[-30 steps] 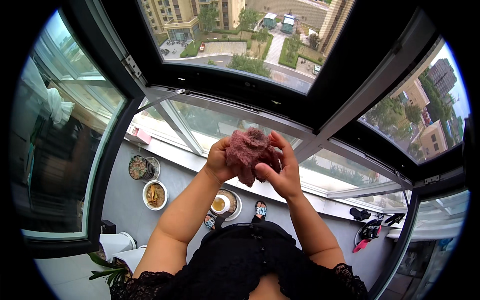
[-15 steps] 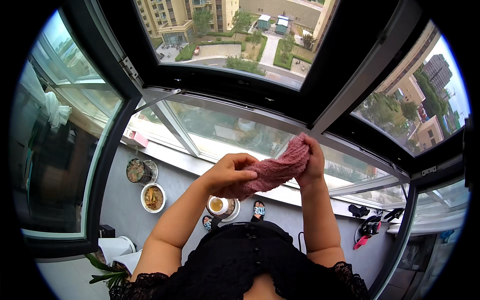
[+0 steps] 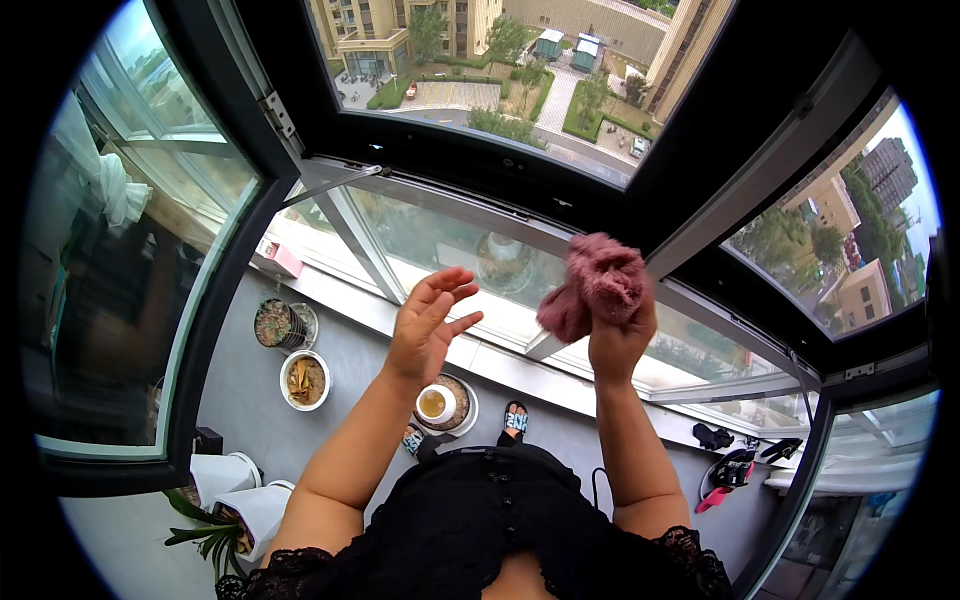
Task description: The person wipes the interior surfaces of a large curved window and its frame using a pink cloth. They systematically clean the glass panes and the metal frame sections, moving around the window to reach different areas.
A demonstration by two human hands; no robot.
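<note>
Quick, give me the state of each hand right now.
Left hand: open, fingers spread, holding nothing.
Right hand: closed around a bunched pink cloth, raised in front of the window frame.

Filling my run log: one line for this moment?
left hand: open, empty | right hand: gripping pink cloth | by window frame

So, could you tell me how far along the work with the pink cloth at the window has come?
Done: nothing shows as wiped. In hand: the right hand grips the bunched pink cloth raised before the dark window frame; the left hand is open and empty. Left: the cloth does not look pressed to the glass pane.
</note>
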